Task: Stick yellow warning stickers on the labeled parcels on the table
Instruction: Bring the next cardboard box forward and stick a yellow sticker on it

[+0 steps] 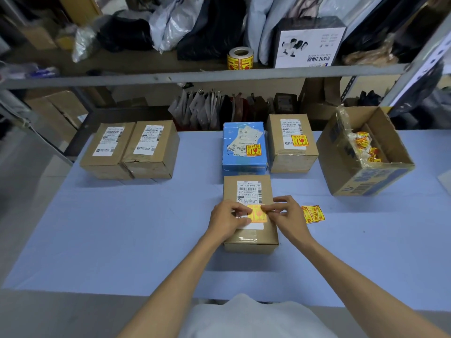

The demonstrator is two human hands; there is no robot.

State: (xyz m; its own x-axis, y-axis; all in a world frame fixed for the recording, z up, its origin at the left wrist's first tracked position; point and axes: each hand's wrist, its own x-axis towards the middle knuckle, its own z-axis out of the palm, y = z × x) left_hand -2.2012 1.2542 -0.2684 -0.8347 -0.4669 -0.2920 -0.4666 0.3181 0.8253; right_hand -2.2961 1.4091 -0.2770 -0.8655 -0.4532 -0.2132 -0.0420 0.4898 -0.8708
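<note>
Your fingers (240, 208) on the left hand (225, 219) are curled narrow and pinch the left edge of the yellow sticker (257, 215). Your right hand (289, 215) pinches its upper right corner between thumb and forefinger. The sticker lies over the lower part of the white shipping label (249, 190) on the near parcel (253, 236), a brown box on the blue tabletop (122, 228) straight ahead of you. The sticker is blurred, so you cannot tell whether it is pressed flat.

Take the near parcel as the centre of the clock:

- **12 o'clock:** just beyond its far end is the blue parcel (234, 132), with a warning sticker (253, 150) on its labels.
- **1 o'clock:** just beside the blue parcel stands a brown parcel (290, 162) with a sticker on its label.
- **2 o'clock:** an open carton (351, 176) holds crumpled sticker scraps (364, 146).
- **3 o'clock:** near your right hand, a short sticker strip (313, 214) lies flat on the tabletop.
- **10 o'clock:** two brown parcels stand side by side and touching, the left one (107, 164) and the right one (153, 164). Each has a white label on top.
- **Far off at 12 o'clock:** a sticker roll (240, 58) stands on the shelf (146, 79).
</note>
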